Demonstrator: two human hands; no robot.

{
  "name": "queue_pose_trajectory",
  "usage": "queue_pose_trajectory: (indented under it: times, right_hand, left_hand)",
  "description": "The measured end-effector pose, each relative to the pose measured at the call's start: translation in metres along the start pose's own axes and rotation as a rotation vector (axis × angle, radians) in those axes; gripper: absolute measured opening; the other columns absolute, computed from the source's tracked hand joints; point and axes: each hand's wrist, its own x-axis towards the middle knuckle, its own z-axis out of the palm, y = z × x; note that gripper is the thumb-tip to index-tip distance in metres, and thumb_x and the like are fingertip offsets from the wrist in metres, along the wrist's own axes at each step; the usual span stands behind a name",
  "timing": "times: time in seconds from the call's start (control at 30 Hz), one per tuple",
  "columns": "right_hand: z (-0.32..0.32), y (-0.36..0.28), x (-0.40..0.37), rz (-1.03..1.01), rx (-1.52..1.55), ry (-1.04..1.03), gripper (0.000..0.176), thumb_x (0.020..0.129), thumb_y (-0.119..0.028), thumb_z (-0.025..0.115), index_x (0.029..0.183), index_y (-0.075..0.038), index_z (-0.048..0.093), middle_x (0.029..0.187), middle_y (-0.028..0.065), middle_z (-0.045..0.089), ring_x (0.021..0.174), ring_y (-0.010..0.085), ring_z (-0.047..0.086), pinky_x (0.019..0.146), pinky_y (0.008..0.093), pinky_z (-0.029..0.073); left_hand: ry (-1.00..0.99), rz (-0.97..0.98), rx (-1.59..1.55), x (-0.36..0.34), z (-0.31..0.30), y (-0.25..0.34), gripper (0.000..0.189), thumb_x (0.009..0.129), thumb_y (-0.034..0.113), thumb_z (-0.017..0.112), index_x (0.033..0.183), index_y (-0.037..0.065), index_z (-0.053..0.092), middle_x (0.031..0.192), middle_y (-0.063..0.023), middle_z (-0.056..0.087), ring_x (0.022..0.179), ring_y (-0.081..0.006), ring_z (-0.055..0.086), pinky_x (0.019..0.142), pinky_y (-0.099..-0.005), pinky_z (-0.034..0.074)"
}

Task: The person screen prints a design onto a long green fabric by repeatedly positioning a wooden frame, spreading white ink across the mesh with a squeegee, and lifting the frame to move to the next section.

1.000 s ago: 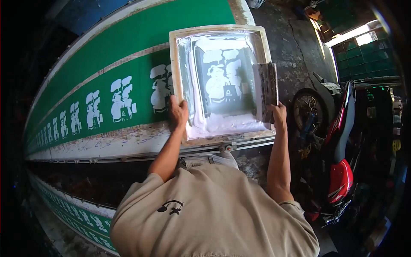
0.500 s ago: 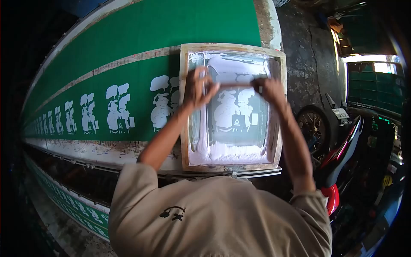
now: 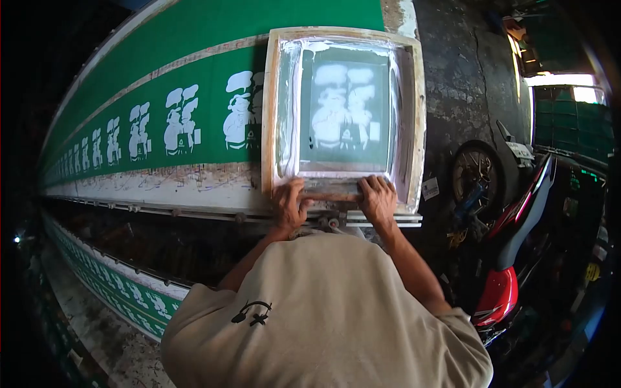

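Note:
A squeegee (image 3: 332,189) lies crosswise at the near end of a wooden-framed printing screen (image 3: 275,116). My left hand (image 3: 290,204) grips its left end, fingers curled over the bar. Its right end is in my right hand (image 3: 378,199), closed the same way. White ink (image 3: 292,129) coats the left side of the mesh and gathers along the squeegee's blade. Through the mesh shows a pale figure design (image 3: 337,113) over green. Beneath the screen is green fabric (image 3: 213,64) stretched along a long table.
White printed figures (image 3: 183,119) repeat in a row along the fabric to the left. A metal rail (image 3: 388,220) runs along the table's near edge. To the right stands a motorcycle with a red body (image 3: 497,294) and a wheel (image 3: 477,174). Another printed green strip (image 3: 129,291) lies lower left.
Both hands have drawn the squeegee from the upper part of the screen down to its near end. Much of the white ink has left the mesh's middle. The camera view has shifted.

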Motion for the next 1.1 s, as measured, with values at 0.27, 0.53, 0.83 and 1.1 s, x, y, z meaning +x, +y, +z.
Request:
queue_pose_trajectory:
  times: [0.27, 0.53, 0.83, 1.1]
  right_hand:
    - [-0.029, 0.005, 0.041, -0.092, 0.014, -0.095, 0.014, 0.087, -0.026, 0.073, 0.095, -0.014, 0.073, 0.099, 0.0053, 0.073, 0.099, 0.0258, 0.069, 0.096, 0.05, 0.047]
    - [-0.032, 0.02, 0.069, -0.037, -0.178, 0.161, 0.037, 0.08, -0.016, 0.08, 0.116, -0.025, 0.078, 0.116, -0.0062, 0.075, 0.112, 0.0152, 0.068, 0.124, 0.0708, 0.012]
    - [-0.026, 0.127, 0.311, -0.118, -0.349, 0.227, 0.033, 0.089, -0.026, 0.078, 0.122, -0.025, 0.075, 0.124, -0.0074, 0.073, 0.121, 0.0151, 0.065, 0.12, 0.0787, 0.007]
    - [-0.038, 0.116, 0.219, 0.035, -0.168, 0.02, 0.028, 0.09, -0.024, 0.075, 0.117, -0.025, 0.076, 0.109, -0.0014, 0.073, 0.113, 0.0214, 0.068, 0.118, 0.0759, 0.018]
  left_hand:
    - [-0.061, 0.075, -0.049, 0.067, -0.027, 0.006, 0.037, 0.095, 0.036, 0.074, 0.106, 0.001, 0.067, 0.103, -0.016, 0.072, 0.099, -0.0371, 0.067, 0.092, -0.0466, 0.05]
    - [0.237, -0.396, 0.102, 0.091, -0.051, -0.025, 0.041, 0.089, 0.012, 0.078, 0.119, -0.005, 0.055, 0.119, -0.0245, 0.057, 0.111, -0.0413, 0.057, 0.094, -0.0503, 0.047]
    - [-0.06, -0.387, 0.154, 0.085, -0.03, -0.092, 0.05, 0.077, 0.006, 0.078, 0.117, -0.004, 0.049, 0.115, -0.0265, 0.051, 0.112, -0.0465, 0.052, 0.097, -0.0555, 0.043]
    - [-0.039, -0.526, -0.044, 0.089, -0.033, -0.074, 0.046, 0.08, 0.003, 0.071, 0.12, -0.005, 0.048, 0.104, -0.0249, 0.055, 0.098, -0.0434, 0.058, 0.091, -0.0468, 0.049]
